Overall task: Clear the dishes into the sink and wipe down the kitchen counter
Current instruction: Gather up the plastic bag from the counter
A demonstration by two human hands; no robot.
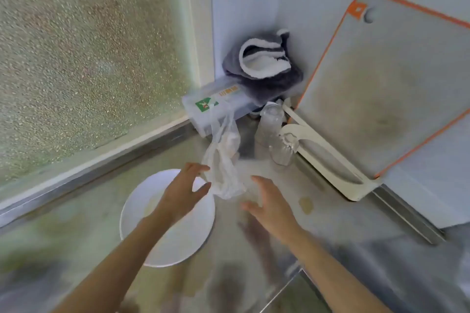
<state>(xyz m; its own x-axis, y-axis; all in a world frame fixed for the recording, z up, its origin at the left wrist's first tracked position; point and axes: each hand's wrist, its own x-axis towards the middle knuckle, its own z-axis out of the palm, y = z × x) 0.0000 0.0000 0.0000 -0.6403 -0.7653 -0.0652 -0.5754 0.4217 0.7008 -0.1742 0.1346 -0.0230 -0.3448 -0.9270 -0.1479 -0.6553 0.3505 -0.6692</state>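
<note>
Risk first: the thin, crumpled clear plastic bag [223, 170] hangs from the white dispenser box with the green label [216, 112] at the bench's back corner. A hard tug could drag that box forward. It could also swing the film into the two clear drinking glasses [276, 134] standing just beside it, and those look easy to tip.

The round white plate [167, 223] lies flat on the steel bench [343, 236], towards its left rear edge and directly under the left wrist. A dropped forearm could clip its rim and send it skidding.

Now the grips. The left grip [183, 190] is spread wide, with finger and thumb either side of the bag's lower edge. It pinches nothing, and I cannot tell if it is actually touching. The right grip [272, 208] is blurred, fingers splayed, and hovers over bare bench near a small tan spill [306, 204], holding nothing. By my read, the plate awaits its trip to the sink.
</note>
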